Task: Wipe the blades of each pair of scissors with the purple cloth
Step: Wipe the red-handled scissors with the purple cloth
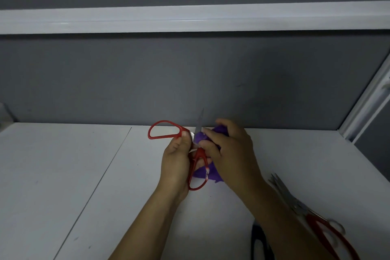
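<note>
Red-handled scissors (163, 133) are held open above the white table, one loop out to the left, the other pointing toward me. My left hand (176, 160) grips them near the pivot, thumb on the upper handle. One grey blade (199, 120) points up and away, its tip showing above the cloth. My right hand (230, 154) holds the purple cloth (200, 136) bunched around the blades, fingers curled over it. More of the cloth hangs below my hands. The second blade is hidden by cloth and fingers.
A second pair of scissors with red handles (326, 230) and grey blades lies at the lower right, partly under my right forearm. A dark-handled pair (258, 240) lies near the bottom edge. A grey partition (126, 82) stands behind the white table (63, 164).
</note>
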